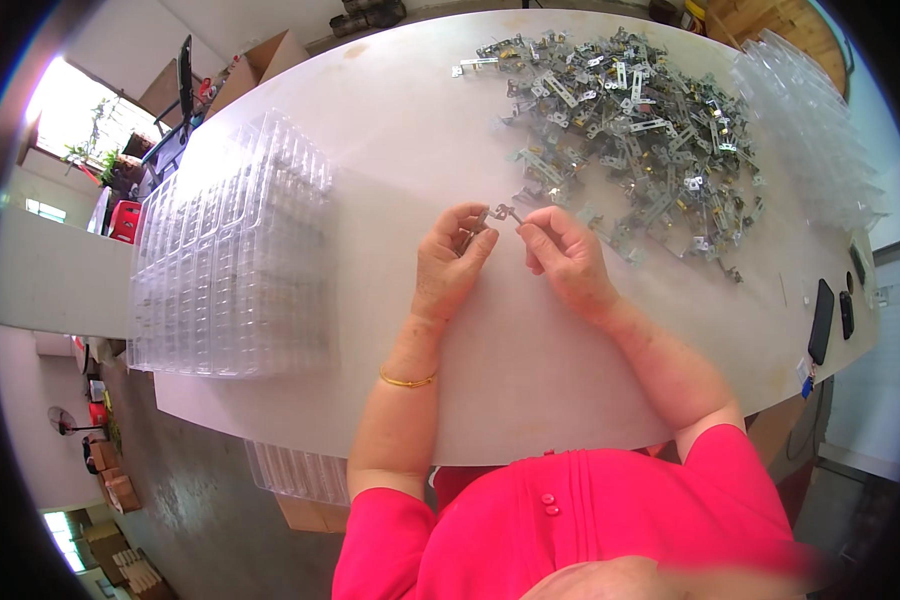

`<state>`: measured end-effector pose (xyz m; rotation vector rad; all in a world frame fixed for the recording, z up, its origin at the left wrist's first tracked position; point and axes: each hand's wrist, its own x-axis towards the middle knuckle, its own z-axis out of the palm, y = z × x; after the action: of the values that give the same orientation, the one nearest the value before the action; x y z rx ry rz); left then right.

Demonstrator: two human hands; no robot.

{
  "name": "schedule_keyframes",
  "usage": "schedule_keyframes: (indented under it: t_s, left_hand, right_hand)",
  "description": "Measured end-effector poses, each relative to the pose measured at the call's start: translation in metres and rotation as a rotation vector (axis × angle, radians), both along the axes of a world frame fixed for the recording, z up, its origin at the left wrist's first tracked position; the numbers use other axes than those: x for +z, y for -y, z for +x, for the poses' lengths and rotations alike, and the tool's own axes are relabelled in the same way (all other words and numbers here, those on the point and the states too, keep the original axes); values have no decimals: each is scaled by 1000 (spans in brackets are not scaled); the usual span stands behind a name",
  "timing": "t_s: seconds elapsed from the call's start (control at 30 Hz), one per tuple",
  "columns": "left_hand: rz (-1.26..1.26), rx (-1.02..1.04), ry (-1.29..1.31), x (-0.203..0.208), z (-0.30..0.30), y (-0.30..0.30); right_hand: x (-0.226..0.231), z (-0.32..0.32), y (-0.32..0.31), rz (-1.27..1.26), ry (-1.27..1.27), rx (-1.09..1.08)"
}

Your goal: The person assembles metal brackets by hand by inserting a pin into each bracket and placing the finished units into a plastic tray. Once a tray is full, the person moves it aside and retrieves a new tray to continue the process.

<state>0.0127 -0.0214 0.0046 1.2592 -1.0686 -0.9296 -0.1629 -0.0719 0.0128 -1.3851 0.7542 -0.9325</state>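
Over the middle of the table, both my hands are closed around small silver metal hardware. My left hand point(448, 265) pinches a metal bracket point(485, 216) between thumb and fingers. In my right hand point(570, 262) the thumb and forefinger grip a thin end of metal point(513, 214) that meets the bracket between the hands. Whether these are one piece or two, I cannot tell. Beyond the right hand spreads a large heap of similar metal brackets point(635, 125), some with brass-coloured bits.
A tall stack of clear plastic trays point(235, 250) stands at the table's left. More clear trays point(810, 130) lean at the far right. By the right edge lie a black phone-like object point(821, 322) and a smaller dark item point(847, 315). The white table point(390, 130) curves around me.
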Motion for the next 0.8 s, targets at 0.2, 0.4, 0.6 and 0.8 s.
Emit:
schedule_keyframes:
  t_s: [0.2,0.4,0.6,0.8]
  left_hand:
    - [-65,41,156,-5,-6,-1]
    - [-95,85,355,-5,-5,-1]
    - [-189,145,515,-5,-6,-2]
    - [-295,125,754,-2,-6,-1]
  right_hand:
    - [-3,-3,1,21,-33,-8]
    - [-7,-5,2,-79,-80,-19]
    - [-3,-7,-1,-173,-123,-32]
    - [-1,-7,-2,-119,-70,28]
